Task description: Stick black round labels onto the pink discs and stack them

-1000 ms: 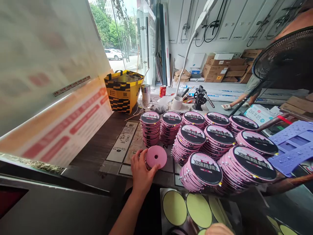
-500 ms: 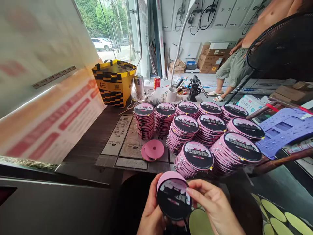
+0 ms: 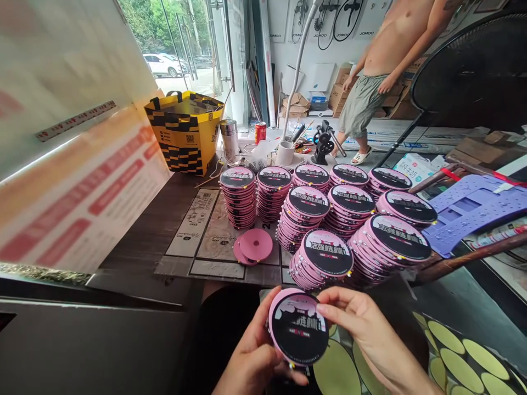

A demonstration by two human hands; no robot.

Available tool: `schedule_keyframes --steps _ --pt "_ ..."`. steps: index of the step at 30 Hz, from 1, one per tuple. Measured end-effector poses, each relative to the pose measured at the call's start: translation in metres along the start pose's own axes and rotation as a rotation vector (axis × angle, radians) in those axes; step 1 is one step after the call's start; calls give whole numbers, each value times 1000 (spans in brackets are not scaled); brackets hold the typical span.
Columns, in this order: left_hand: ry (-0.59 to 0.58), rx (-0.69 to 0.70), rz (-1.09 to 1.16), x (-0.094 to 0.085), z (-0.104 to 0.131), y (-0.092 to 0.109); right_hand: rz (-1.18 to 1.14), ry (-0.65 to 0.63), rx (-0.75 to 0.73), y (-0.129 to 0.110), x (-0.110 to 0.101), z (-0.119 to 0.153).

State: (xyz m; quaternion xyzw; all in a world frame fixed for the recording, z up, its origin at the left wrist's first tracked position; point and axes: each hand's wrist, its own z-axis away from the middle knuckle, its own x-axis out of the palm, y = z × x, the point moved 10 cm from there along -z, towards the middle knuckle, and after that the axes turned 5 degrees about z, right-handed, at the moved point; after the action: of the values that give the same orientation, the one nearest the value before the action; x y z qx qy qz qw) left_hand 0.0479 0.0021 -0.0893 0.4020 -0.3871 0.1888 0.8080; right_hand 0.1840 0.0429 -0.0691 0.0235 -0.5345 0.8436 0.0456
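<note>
My left hand (image 3: 255, 351) is closed around a pink disc (image 3: 275, 300), likely a foam fishing-line winder, held low in front of me. A round black-and-pink sticker (image 3: 300, 332) with white lettering lies over the disc's face, leaving a pink rim at the upper left. Thumb and fingers of my right hand (image 3: 354, 318) pinch the sticker's upper right edge. Beyond my hands, two bare pink discs (image 3: 256, 247) lie overlapping on the table. Several stacks of labelled discs (image 3: 328, 255) with small pins round their edges stand behind and to the right.
A sheet with yellow-green ovals (image 3: 448, 337) lies at lower right. A purple plastic chair part (image 3: 469, 208) borders the stacks. At the back are a yellow-black bag (image 3: 185, 134), a can (image 3: 260, 133) and a black hand-cranked device (image 3: 323, 144). A person (image 3: 374, 82) stands beyond, near a fan (image 3: 465, 71).
The sticker has come up over the pink disc and now covers most of it, where more pink showed above before. The person behind has moved left. My view has shifted slightly.
</note>
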Motion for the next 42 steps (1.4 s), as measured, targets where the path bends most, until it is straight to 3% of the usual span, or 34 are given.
schedule_keyframes --steps 16,30,42 --pt "42 47 -61 4 -1 5 63 10 -25 -1 -2 2" --pt "0 62 -67 4 -1 3 59 58 -46 -4 -3 3" --pt "-58 111 -80 15 3 9 106 123 -93 -7 -6 4"
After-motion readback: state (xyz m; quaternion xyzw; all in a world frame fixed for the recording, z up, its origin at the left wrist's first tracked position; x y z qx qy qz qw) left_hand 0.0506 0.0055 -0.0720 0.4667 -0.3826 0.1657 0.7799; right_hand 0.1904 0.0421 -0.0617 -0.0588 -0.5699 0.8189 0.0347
